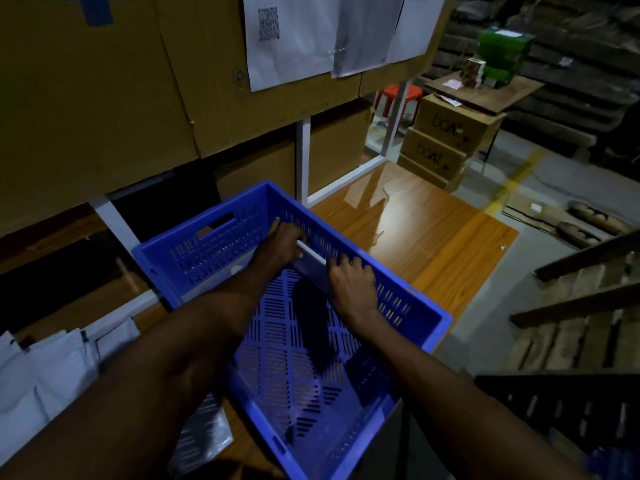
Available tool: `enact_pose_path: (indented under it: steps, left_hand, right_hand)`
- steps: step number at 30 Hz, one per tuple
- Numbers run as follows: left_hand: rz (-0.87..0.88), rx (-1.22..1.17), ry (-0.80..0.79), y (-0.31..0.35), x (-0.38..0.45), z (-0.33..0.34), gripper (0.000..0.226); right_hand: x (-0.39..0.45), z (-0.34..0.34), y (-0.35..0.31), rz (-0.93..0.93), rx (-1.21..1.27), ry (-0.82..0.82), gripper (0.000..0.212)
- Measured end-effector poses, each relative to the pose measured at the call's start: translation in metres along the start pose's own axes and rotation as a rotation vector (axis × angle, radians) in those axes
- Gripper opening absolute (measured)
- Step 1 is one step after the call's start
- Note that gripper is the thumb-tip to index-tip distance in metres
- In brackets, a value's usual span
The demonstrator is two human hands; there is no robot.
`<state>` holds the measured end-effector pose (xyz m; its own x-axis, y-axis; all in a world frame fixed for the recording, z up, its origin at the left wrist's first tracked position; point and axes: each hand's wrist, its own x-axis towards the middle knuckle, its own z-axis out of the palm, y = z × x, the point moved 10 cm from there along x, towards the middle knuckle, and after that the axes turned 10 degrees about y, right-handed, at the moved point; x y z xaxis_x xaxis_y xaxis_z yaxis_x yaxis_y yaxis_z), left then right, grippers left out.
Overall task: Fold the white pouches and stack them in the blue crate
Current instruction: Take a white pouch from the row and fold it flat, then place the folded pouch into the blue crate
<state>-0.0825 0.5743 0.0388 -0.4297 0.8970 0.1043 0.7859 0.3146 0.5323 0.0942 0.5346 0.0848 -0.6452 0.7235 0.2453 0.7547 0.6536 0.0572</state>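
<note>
Folded white pouch standing on edge inside the blue crate, pressed up against the crate's far right wall, and both hands are on it. Left hand at the pouch's far end, fingers curled over its top edge; right hand at the near end, fingers bent over the edge and knuckles just beside the slotted wall. Light is dim in there, so whether it's one pouch or a few held together is hard to say. The crate's slotted floor shows bare toward the near side, with the forearms' shadows across it. The crate sits on the wooden table, toward its near left edge, one corner hanging over the near edge. Just left of the crate, a heap of unfolded white pouches lies at the table's left edge. Behind, large cardboard cartons on white shelving, printed sheets taped to them. Beyond the table's far corner, stacked brown boxes and a red stool.
</note>
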Motion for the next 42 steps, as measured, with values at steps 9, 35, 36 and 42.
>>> enact_pose_path:
  steps: [9, 35, 36, 42]
  left_hand:
    - [0.073, 0.185, 0.204, 0.025, -0.025, -0.040, 0.033]
    - [-0.295, 0.123, 0.740, 0.019, -0.411, -0.152, 0.062]
    - [-0.322, 0.119, 0.744, 0.012, -0.426, -0.150, 0.063]
    - [-0.479, 0.162, 0.753, -0.036, -0.494, -0.130, 0.054]
  right_hand:
    - [-0.011, -0.005, -0.009, -0.036, 0.065, -0.083, 0.047]
    - [-0.201, -0.148, -0.138, -0.200, 0.787, 0.059, 0.058]
    - [-0.211, -0.150, -0.148, -0.230, 0.797, 0.064, 0.057]
    - [-0.267, -0.116, -0.210, -0.355, 0.833, -0.096, 0.054]
